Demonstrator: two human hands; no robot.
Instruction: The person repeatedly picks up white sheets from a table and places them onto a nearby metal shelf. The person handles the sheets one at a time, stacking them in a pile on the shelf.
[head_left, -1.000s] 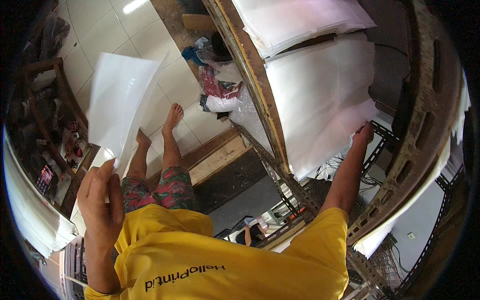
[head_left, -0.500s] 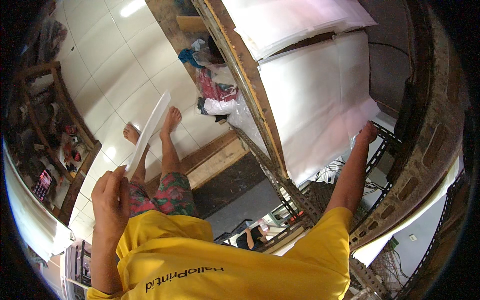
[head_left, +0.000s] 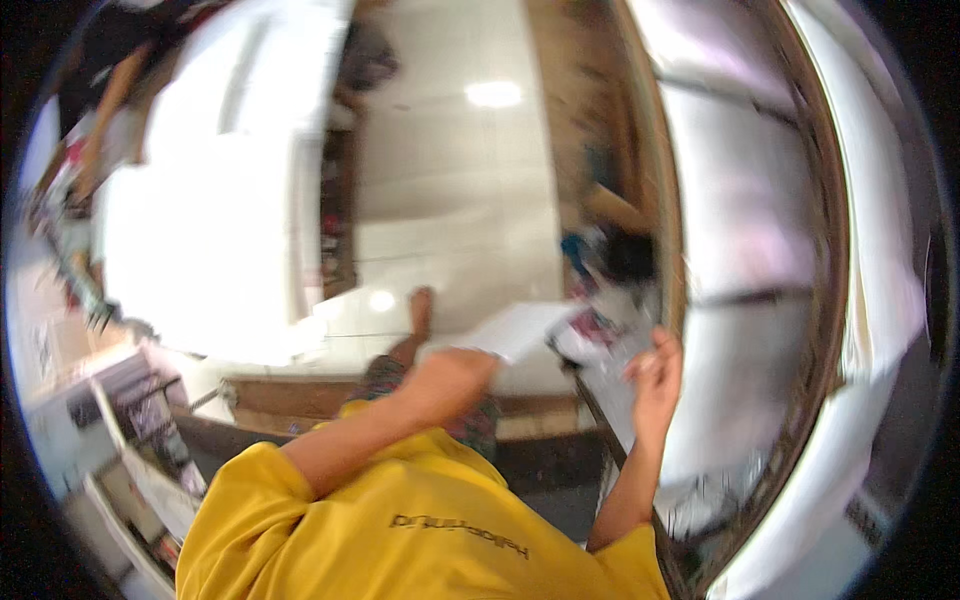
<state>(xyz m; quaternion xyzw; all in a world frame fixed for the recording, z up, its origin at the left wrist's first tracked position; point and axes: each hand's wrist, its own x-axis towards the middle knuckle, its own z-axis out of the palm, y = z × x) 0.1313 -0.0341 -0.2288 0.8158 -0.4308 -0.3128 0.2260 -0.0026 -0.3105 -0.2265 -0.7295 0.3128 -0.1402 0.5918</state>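
Note:
My left hand (head_left: 455, 385) is closed on the near end of a flat white piece (head_left: 525, 330) that looks like stiff paper. It points to the right, held out over the tiled floor. Blur hides its surface and edges. My right hand (head_left: 655, 385) is raised beside the shelf edge, fingers partly apart and nothing seen in them. The far end of the white piece lies to the left of that hand, apart from it.
Shelves with large white sheets (head_left: 735, 200) run along the right behind a long edge rail (head_left: 665, 150). A bright white tabletop (head_left: 210, 270) fills the left. Bundled plastic and cloth (head_left: 605, 325) lie under the shelf. Another person's arm (head_left: 105, 120) shows at upper left.
My view has turned, bringing the white tabletop in at left. My right hand has come away from the sheets on the shelf. My left hand has swung across my body with the white piece.

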